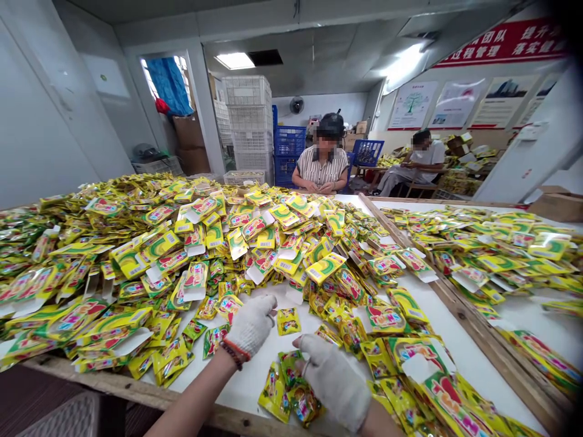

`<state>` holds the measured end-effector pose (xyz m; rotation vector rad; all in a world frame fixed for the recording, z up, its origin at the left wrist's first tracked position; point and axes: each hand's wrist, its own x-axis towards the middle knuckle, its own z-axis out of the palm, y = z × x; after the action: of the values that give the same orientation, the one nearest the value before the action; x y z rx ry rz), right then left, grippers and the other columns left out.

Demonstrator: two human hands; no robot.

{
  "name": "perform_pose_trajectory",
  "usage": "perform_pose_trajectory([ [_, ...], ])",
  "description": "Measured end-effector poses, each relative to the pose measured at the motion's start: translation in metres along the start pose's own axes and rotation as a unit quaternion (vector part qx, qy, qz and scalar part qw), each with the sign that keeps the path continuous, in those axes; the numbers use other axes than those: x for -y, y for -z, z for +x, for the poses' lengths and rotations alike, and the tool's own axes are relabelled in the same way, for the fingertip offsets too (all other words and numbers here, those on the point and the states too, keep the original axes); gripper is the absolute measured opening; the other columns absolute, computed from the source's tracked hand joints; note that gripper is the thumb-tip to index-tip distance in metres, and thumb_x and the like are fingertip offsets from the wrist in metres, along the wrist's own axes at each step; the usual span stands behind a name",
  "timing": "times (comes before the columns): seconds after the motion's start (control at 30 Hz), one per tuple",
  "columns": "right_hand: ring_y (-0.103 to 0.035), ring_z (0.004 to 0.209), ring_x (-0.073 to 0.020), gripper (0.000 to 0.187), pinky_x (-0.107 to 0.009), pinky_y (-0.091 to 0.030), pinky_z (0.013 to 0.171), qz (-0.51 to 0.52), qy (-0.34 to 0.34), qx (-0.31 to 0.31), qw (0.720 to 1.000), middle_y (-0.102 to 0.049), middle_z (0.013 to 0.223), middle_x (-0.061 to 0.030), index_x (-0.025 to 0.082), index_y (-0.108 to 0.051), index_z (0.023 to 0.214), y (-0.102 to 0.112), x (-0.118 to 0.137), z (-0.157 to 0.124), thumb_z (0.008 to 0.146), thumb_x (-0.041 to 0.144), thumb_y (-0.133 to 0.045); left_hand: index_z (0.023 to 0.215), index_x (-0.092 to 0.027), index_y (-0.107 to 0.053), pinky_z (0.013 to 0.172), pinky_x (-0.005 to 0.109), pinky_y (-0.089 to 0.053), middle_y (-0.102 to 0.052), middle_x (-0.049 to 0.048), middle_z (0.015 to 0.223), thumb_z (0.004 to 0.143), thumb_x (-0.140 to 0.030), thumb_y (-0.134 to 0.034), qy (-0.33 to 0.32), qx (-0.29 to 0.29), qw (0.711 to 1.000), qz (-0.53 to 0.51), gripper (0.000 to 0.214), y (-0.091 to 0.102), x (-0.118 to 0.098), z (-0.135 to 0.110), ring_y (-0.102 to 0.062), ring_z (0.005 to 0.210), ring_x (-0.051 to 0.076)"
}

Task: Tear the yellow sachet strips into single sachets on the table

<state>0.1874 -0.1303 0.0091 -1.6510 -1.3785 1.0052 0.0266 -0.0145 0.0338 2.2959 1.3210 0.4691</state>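
My left hand, in a white knit glove with bare fingertips, is over the white tabletop with its fingers curled together. What it holds, if anything, is hidden. Just right of its fingertips lies a small yellow packet. My right hand, gloved the same way, has its thumb and fingers closed around the edge of a green-and-yellow packet. Below those fingers are more small packets, among them a yellow packet near the table's front edge. Flat yellow printed cartons with open flaps lie heaped beyond both hands.
A wooden divider strip runs along the table, with more cartons to its right. Across the table sits a person in a striped shirt; another person sits farther back. White crates and blue crates are stacked behind.
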Motion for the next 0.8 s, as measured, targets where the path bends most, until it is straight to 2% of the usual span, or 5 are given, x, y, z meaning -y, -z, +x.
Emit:
perform_pose_trajectory([
  [0.13, -0.059, 0.108, -0.0268, 0.059, -0.032, -0.042, 0.095, -0.129, 0.009, 0.058, 0.99, -0.064, 0.123, -0.0106, 0.021, -0.067, 0.118, -0.016, 0.002, 0.004, 0.06, 0.01, -0.064, 0.094, -0.021, -0.064, 0.097, 0.043, -0.036, -0.066, 0.0084, 0.106, 0.065, -0.009, -0.065, 0.008, 0.02, 1.0, -0.016, 0.031, -0.026, -0.015, 0.016, -0.056, 0.107, 0.03],
  [0.3, -0.059, 0.086, -0.0225, 0.033, -0.03, -0.043, 0.077, -0.182, -0.029, 0.02, 0.983, -0.065, 0.096, -0.004, 0.022, -0.067, 0.084, 0.003, -0.001, 0.003, 0.053, 0.015, -0.073, 0.103, -0.021, -0.064, 0.092, 0.041, -0.045, -0.069, 0.0082, 0.102, 0.073, -0.019, -0.062, 0.042, 0.04, 0.988, -0.141, 0.03, -0.034, -0.01, 0.011, -0.061, 0.103, 0.029],
  [0.5, -0.052, 0.047, -0.0136, 0.014, -0.023, -0.04, 0.048, 0.001, -0.077, -0.048, 0.996, -0.054, 0.053, 0.0054, 0.023, -0.048, 0.084, 0.007, -0.013, 0.016, 0.082, 0.036, -0.05, 0.112, -0.015, -0.059, 0.068, 0.029, -0.052, -0.07, 0.0081, 0.093, 0.09, -0.056, -0.044, 0.046, 0.083, 0.936, -0.339, 0.048, -0.037, -0.009, -0.02, -0.066, 0.079, 0.02],
  [0.67, -0.047, 0.035, -0.0118, 0.021, -0.023, -0.034, 0.037, 0.08, -0.067, -0.05, 0.993, -0.055, 0.051, 0.0057, 0.022, -0.049, 0.085, 0.0, -0.012, 0.022, 0.08, 0.043, -0.05, 0.107, -0.015, -0.06, 0.062, 0.027, -0.05, -0.068, 0.0057, 0.078, 0.088, -0.067, -0.046, 0.014, 0.151, 0.82, -0.552, 0.057, -0.049, -0.024, -0.037, -0.065, 0.068, 0.017],
  [0.8, -0.059, 0.051, -0.0157, 0.031, -0.026, -0.045, 0.044, 0.101, -0.045, -0.095, 0.989, -0.068, 0.077, -0.0026, 0.022, -0.054, 0.096, 0.0, -0.01, 0.015, 0.076, 0.045, -0.058, 0.105, -0.015, -0.059, 0.057, 0.027, -0.05, -0.067, 0.004, 0.074, 0.082, -0.066, -0.058, 0.048, 0.157, 0.835, -0.526, 0.055, -0.054, -0.025, -0.04, -0.064, 0.061, 0.016],
])
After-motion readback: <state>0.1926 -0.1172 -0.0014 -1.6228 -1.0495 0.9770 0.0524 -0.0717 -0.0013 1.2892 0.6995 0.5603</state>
